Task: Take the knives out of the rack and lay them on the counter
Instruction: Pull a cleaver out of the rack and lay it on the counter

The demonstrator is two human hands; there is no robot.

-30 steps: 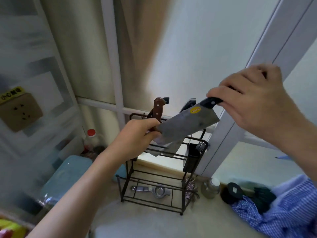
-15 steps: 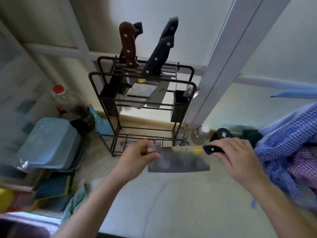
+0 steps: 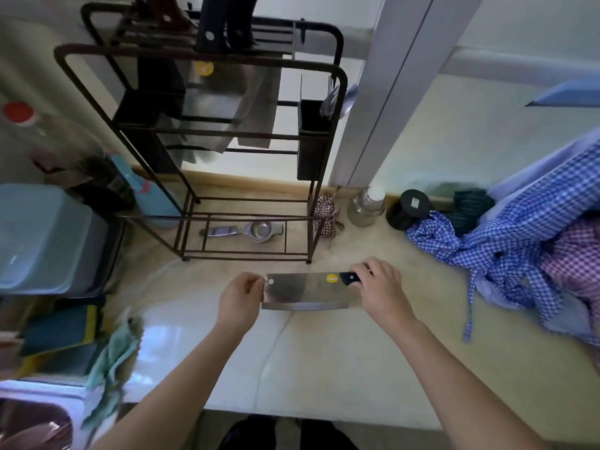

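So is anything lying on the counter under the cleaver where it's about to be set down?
Nothing visible. The cleaver is held flat between the left hand and right hand over a bare patch of counter. The rack stands behind it and the checked cloth lies off to the right.

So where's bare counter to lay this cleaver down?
Bare counter lies under the cleaver, between the rack and the near edge. Crowded right by checked cloth, left by the blue bin and sponges.
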